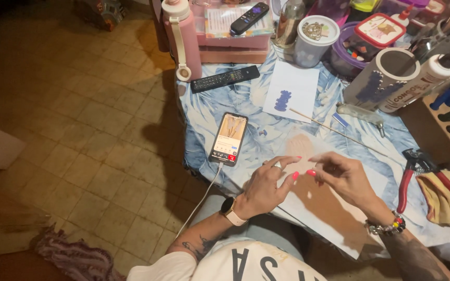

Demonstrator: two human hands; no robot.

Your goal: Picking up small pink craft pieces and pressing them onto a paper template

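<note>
My left hand (267, 183) and my right hand (344, 176) meet over a white sheet of paper (323, 200) at the table's near edge. Their fingertips, with bright pink nails, almost touch. Something very small may be pinched between them, but it is too small to make out. The left wrist carries a watch, the right a beaded bracelet. A lit phone (229, 138) lies left of my left hand, with a white cable running down off the table.
Red-handled pliers (411, 174) lie right of my right hand. A thin wooden stick (334, 130), a white card with blue beads (290, 90), a black remote (225, 78), a pink bottle (183, 36), jars and boxes fill the table's back. Tiled floor lies left.
</note>
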